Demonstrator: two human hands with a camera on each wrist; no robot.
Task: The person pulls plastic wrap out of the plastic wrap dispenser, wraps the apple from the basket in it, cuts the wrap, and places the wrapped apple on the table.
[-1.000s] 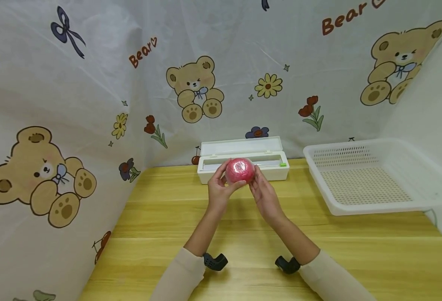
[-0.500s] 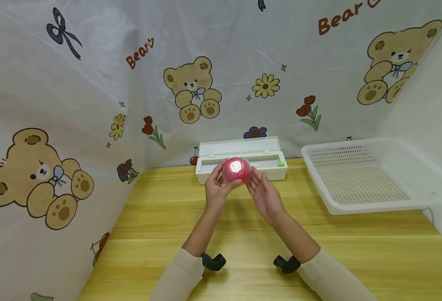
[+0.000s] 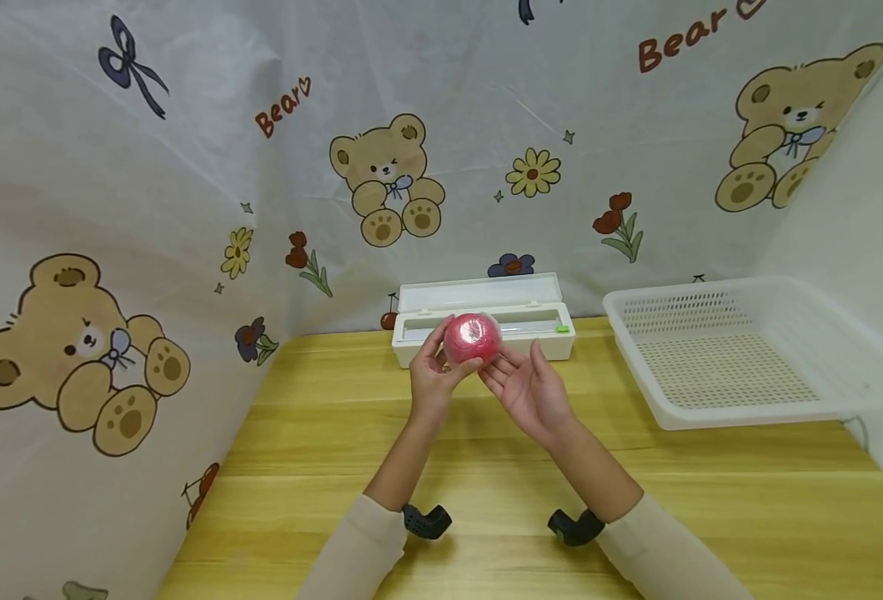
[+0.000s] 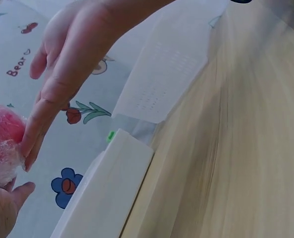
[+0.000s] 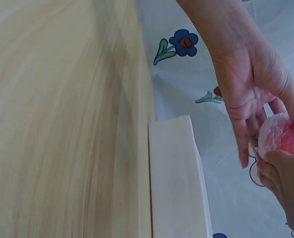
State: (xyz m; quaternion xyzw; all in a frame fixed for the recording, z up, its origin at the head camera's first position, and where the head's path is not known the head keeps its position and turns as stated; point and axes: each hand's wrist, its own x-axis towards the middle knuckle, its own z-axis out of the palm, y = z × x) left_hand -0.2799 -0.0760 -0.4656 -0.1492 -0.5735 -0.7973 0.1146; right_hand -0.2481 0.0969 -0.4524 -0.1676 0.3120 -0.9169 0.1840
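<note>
My left hand (image 3: 432, 379) grips a pinkish-red round thing (image 3: 473, 339) wrapped in clear cling film, its thumb on the near side. It is raised above the table. My right hand (image 3: 533, 393) has its palm turned up and fingers fairly straight, with the fingertips at the lower right of the wrapped thing. In the left wrist view, the crinkled film on the round thing (image 4: 5, 136) lies close to the right hand's fingers (image 4: 40, 119). The left hand's thumb (image 5: 292, 106) lies against the film in the right wrist view. What is inside the film is unclear.
Behind the hands stands a long white box (image 3: 539, 343) with its lid (image 3: 479, 292) up and a green piece (image 3: 563, 329) at its right end. A white perforated basket (image 3: 662, 404) sits on the right of the wooden table (image 3: 321, 483). Bear-printed cloth (image 3: 471, 208) hangs behind.
My right hand has turned its palm upward and shifted lower along the wrapped round thing. My left hand keeps hold of it in nearly the same place.
</note>
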